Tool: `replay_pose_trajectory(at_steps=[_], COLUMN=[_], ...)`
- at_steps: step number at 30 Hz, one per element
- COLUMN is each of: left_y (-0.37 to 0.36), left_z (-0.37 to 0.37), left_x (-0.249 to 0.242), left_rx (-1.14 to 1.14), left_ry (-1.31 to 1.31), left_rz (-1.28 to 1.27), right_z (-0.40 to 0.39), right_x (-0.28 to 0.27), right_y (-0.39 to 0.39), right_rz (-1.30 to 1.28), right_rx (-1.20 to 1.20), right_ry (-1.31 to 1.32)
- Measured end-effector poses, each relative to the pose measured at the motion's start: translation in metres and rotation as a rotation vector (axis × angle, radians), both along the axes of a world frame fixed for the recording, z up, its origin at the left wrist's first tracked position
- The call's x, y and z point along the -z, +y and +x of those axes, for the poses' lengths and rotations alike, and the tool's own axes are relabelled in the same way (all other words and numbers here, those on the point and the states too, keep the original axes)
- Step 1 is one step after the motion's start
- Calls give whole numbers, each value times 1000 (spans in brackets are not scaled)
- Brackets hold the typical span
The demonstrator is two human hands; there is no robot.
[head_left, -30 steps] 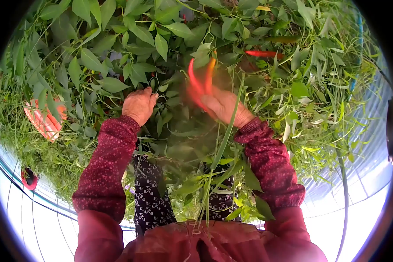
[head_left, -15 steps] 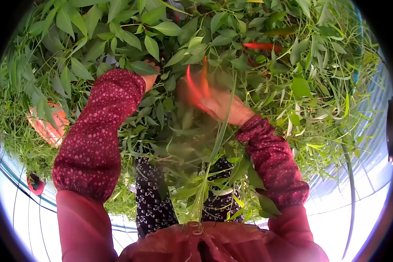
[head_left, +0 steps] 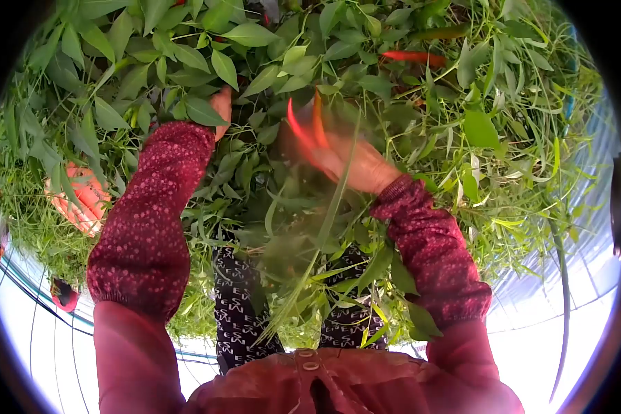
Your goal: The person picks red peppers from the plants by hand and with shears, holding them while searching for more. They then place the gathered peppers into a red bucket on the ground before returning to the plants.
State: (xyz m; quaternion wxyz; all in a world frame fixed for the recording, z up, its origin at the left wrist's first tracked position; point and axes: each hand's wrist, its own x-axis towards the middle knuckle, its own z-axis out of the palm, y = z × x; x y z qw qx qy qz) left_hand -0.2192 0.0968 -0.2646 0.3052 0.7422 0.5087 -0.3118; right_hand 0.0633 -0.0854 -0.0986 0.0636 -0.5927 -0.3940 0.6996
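My right hand (head_left: 355, 165) is closed around a small bunch of long red and orange chili peppers (head_left: 303, 127), their tips sticking up past my fingers. My left hand (head_left: 221, 107) reaches deep into the leafy chili plant (head_left: 255, 41); only a few fingers show between the leaves, and whether it holds anything is hidden. Both arms wear dark red dotted sleeves. Another red chili pepper (head_left: 410, 56) hangs on the plant at the upper right.
An orange basket (head_left: 79, 196) lies in the grass at the left. Tall grass blades cross in front of my patterned trousers (head_left: 238, 310). Greenhouse hoops and film (head_left: 586, 276) curve along the right and lower edges.
My left hand rose from beside the right and pushed up into the foliage, the sleeve following. My right hand kept the peppers and shifted only slightly.
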Motion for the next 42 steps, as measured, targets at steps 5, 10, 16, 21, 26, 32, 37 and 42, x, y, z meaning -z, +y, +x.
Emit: replay_pose_trajectory(at_steps=[5,10,16,21,26,32,37,42], left_y=[27,38,9,-17,-32,-46,-44,-28], left_z=[60,78,56,73,82,71,46,22], left_x=[-14,1,-28,-98,-157,-202,-236,-298], left_rx=[157,244,317,249,365,549,-87,-582], left_ry=[96,156,145,38,-397,-621,-527,-899], left_rz=[111,119,194,168,332,172,194,143], right_z=[-4,-8,-5,1,11,1,-1,-20], right_x=[-3,-1,-7,-13,-42,-68,-95,-123], right_y=[0,-1,5,12,37,72,108,147], right_rz=[28,85,34,-114,-28,281,416,480], right_rx=[33,120,230,370,507,522,394,218], right_ry=[-61,-70,-45,83,137,225,176,95])
